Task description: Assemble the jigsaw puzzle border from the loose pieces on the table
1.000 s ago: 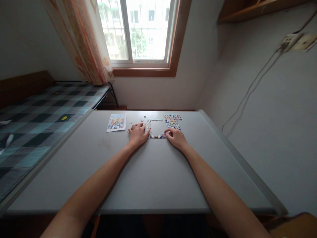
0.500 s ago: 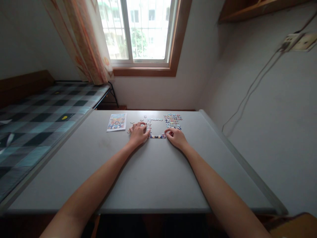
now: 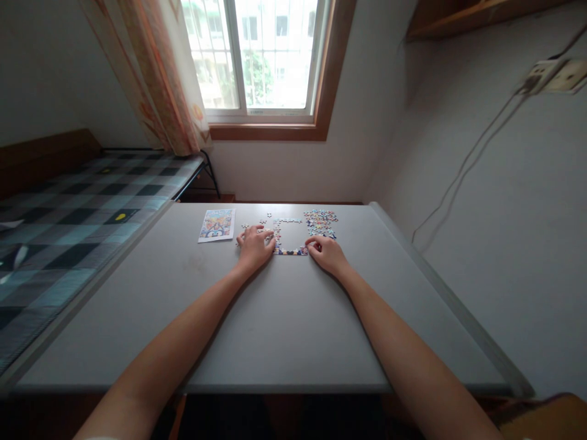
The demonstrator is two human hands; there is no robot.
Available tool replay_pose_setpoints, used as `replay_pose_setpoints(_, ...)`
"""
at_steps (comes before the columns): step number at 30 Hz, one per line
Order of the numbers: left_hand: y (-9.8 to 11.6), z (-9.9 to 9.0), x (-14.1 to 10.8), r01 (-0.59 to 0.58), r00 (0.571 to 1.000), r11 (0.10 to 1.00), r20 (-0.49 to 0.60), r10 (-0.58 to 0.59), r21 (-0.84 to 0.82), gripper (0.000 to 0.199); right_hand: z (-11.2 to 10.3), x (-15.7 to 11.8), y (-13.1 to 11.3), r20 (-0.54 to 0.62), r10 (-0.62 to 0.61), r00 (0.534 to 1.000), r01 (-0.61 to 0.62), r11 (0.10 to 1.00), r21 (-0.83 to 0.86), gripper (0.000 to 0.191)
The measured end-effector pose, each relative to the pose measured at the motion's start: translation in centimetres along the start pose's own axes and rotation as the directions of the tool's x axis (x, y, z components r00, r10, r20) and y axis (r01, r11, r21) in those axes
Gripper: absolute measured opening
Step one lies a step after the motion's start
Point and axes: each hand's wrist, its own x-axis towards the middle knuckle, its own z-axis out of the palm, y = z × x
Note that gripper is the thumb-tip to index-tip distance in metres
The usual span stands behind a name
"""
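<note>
Evidently, in the head view, work on a partial jigsaw border is being shared by both hands. The border is laid flat on the grey table, between the hands, where it can be reached equally from either side; a left column, a top row and a bottom row are seen, while the right side is unfilled.

The left hand is rested with fingers spread and slightly curved over loose pieces, its thumb beside the left column, perhaps so that the border is steadied; no piece can be made out in its grasp. By the right hand, thumb and forefinger are brought together at the bottom row's right end, as if for fine placing; whether a piece is pinched there is hidden by the fingers.

A dense pile of pieces is set just beyond the right hand, presumably for easy picking. A printed picture sheet is placed to the left, uncovered, probably for reference.
</note>
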Motion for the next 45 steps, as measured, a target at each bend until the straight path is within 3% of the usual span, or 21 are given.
replay_pose_setpoints(9, 1.0, -0.8, -1.0, -0.109, 0.994, 0.986, 0.002, 0.109, 0.126, 0.026, 0.0, 0.0, 0.0, 0.0, 0.008, 1.0, -0.008, 1.0, -0.001, 0.02)
replay_pose_setpoints(22, 0.8, -0.5, -0.8, -0.072, 0.997, 0.986, 0.004, 0.072, 0.152, 0.038, 0.0, 0.0, -0.1, 0.004, 0.008, 1.0, -0.008, 1.0, 0.01, 0.019)
replay_pose_setpoints(26, 0.6, -0.8, -0.6, -0.068, 0.996, 0.996, -0.046, 0.071, 0.056, 0.037, 0.0, 0.0, 0.0, 0.001, 0.01, 1.0, -0.01, 1.0, 0.018, 0.02)
replay_pose_setpoints(31, 0.0, -0.7, -0.2, -0.301, 0.954, 0.932, -0.073, 0.292, -0.205, 0.025, 0.3, 0.1, 0.2, -0.037, -0.003, 0.999, 0.007, 0.995, 0.099, 0.02)
replay_pose_setpoints(35, -0.1, -0.4, -0.3, -0.412, 0.91, 0.854, -0.105, 0.401, -0.318, 0.017, 0.6, 0.0, -0.1, -0.114, -0.055, 0.992, 0.083, 0.963, 0.255, 0.021)
replay_pose_setpoints(40, 0.4, -0.3, -0.7, -0.442, 0.887, 0.777, -0.092, 0.452, -0.449, 0.022, 0.6, -0.1, -0.9, -0.125, -0.097, 0.987, 0.136, 0.925, 0.355, 0.028)
replay_pose_setpoints(45, 1.2, -0.5, -1.3, -0.465, 0.866, 0.75, -0.065, 0.496, -0.471, 0.024, 0.5, -0.2, -1.3, -0.073, -0.127, 0.989, 0.146, 0.906, 0.397, 0.031)
